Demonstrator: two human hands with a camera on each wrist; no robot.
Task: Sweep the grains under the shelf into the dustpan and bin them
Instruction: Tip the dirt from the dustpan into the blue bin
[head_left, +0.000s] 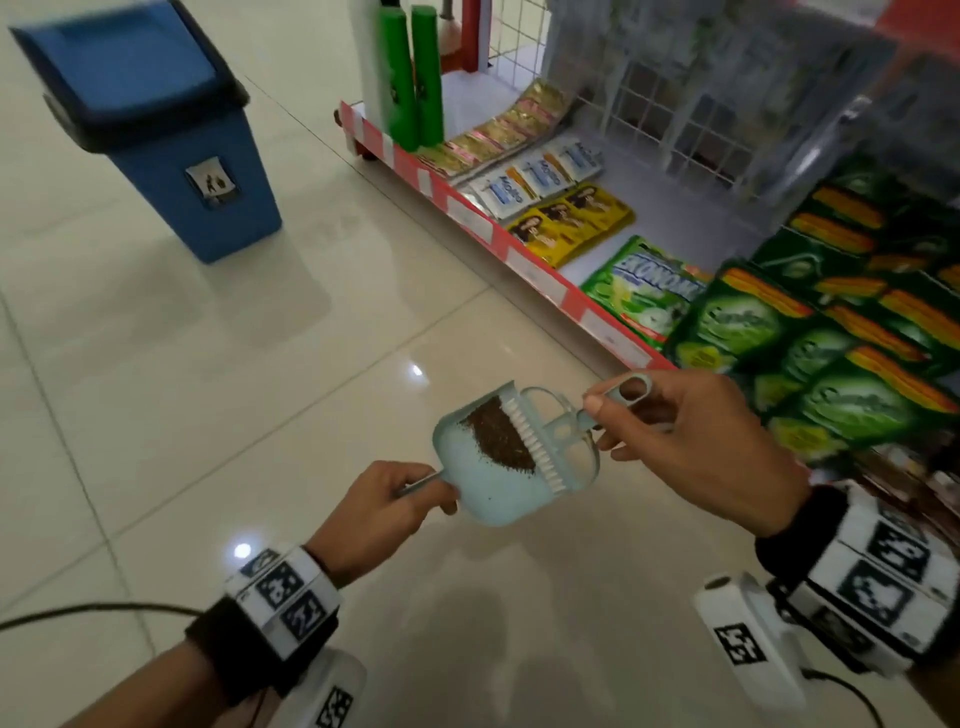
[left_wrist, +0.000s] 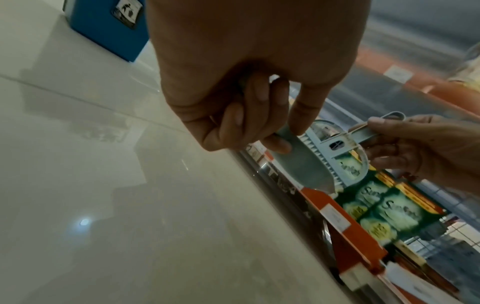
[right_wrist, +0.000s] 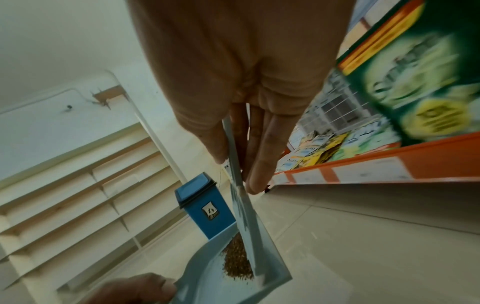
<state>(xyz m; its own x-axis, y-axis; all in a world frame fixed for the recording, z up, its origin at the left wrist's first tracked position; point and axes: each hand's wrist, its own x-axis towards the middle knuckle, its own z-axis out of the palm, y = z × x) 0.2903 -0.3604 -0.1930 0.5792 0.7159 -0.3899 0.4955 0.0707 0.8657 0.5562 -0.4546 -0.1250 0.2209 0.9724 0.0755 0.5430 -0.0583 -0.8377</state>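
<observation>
Meanwhile, left hand fingers grip the dustpan handle; right hand fingers pinch the brush, holding grains inside.

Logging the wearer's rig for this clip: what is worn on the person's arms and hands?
Both hands, left hand and right hand, are bare, without gloves. Each wrist carries a black band with a white block printed with black-and-white square markers. A white camera housing with another marker hangs below the right wrist, and a thin black cable trails from the left one.
</observation>
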